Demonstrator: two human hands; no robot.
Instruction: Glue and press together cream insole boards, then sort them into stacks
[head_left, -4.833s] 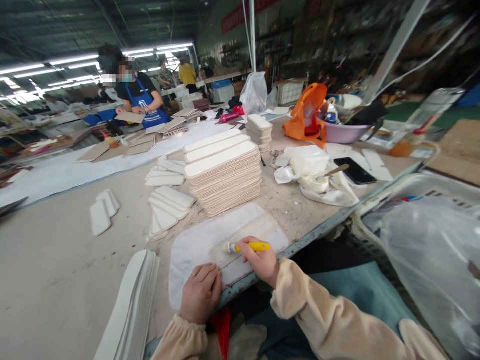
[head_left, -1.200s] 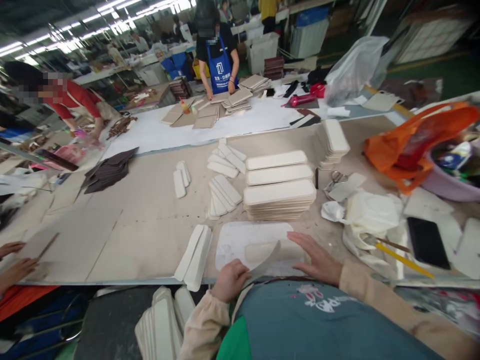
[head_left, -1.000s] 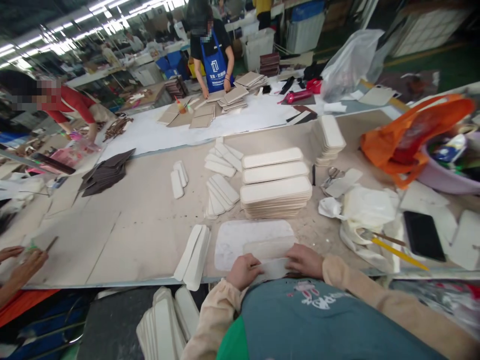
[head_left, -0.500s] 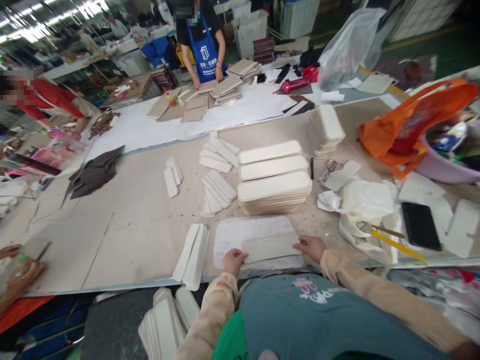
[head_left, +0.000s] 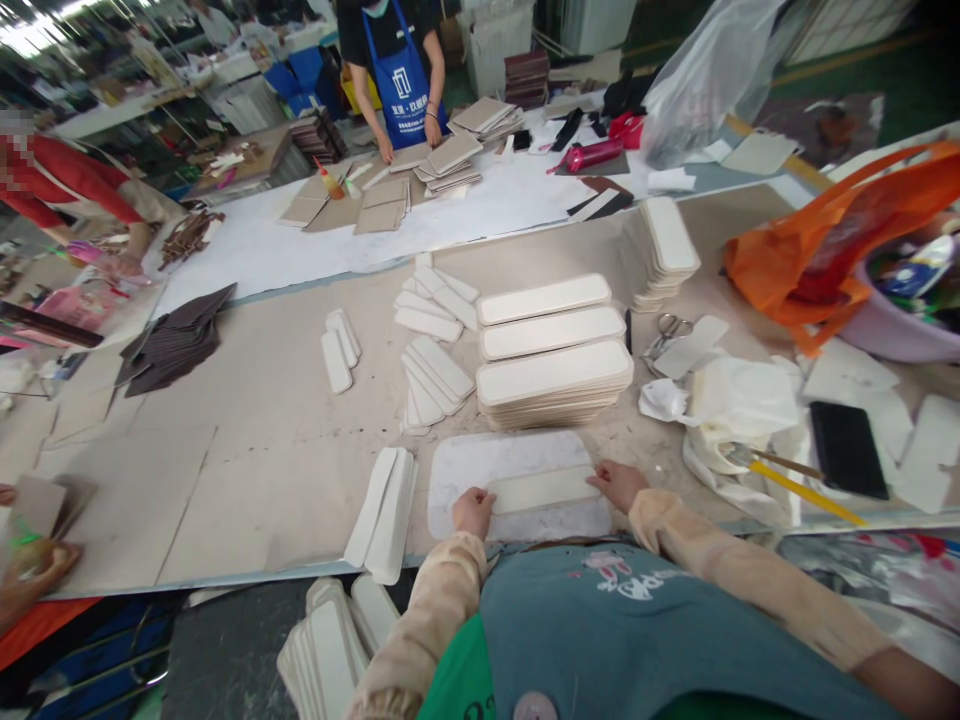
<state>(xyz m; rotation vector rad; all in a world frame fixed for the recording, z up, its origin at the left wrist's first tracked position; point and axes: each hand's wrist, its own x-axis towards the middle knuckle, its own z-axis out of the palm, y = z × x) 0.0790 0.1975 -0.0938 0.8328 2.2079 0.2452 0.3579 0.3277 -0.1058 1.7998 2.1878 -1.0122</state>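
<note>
Between my hands is a long, thin, off-white strip (head_left: pixel 541 489), lying over a pale rounded mat (head_left: pixel 465 465) at the front of the table. My left hand (head_left: pixel 473 512) pinches the strip's left end. At the strip's right end, the fingers of my right hand (head_left: pixel 619 485) are closed on it. Just behind the mat stand stacks of long white panels with rounded ends (head_left: pixel 555 372). A fanned pile of white strips (head_left: pixel 384 512) rests left of my left hand, and smaller white pieces (head_left: pixel 439 370) lie beyond it.
Scissors (head_left: pixel 667 335), a white cloth bundle (head_left: pixel 742 405), a yellow-handled tool (head_left: pixel 806 490) and a black phone (head_left: pixel 847 450) lie to the right. An orange bag (head_left: pixel 817 250) stands behind them. More strips (head_left: pixel 330 640) sit below the table edge. Co-workers work across the table and at left.
The strip between my hands looks narrower and sits flatter on the mat; both hands still hold its ends. The whole view has shifted slightly.
</note>
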